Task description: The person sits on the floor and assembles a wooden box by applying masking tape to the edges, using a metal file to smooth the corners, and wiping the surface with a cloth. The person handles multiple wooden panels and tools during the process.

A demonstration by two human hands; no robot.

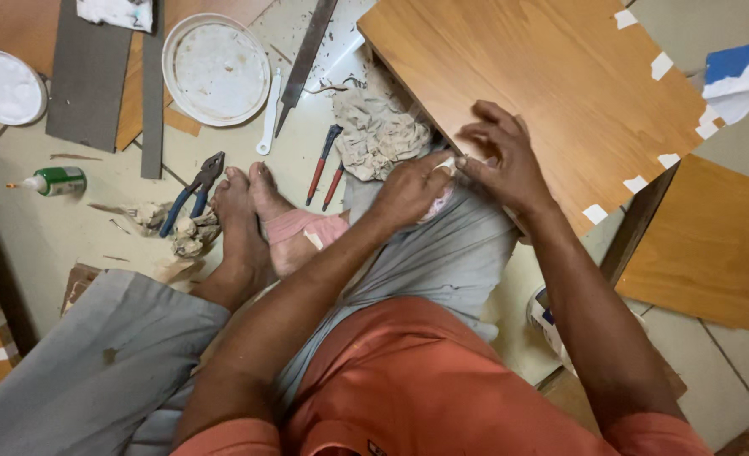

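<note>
Left hand [410, 187] fisted, right hand [501, 160] fingers spread (fingertips nearly meeting), forearms converging.

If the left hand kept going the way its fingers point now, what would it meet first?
The left hand points right, toward the right hand; it would probably meet those fingers first, then the wooden panel.

The large orange-brown laminated wood panel [535, 80] lies far right, its near edge over the person's lap. Both hands meet at that edge, the left hand [410, 190] just left of the right hand [502, 156]. The crumpled beige rag [378, 131] sits left of the panel. Red-handled pliers [324, 169] lie left of the rag, blue-handled pliers [193, 190] farther left. The round white plastic lid [216, 69] lies far left.
</note>
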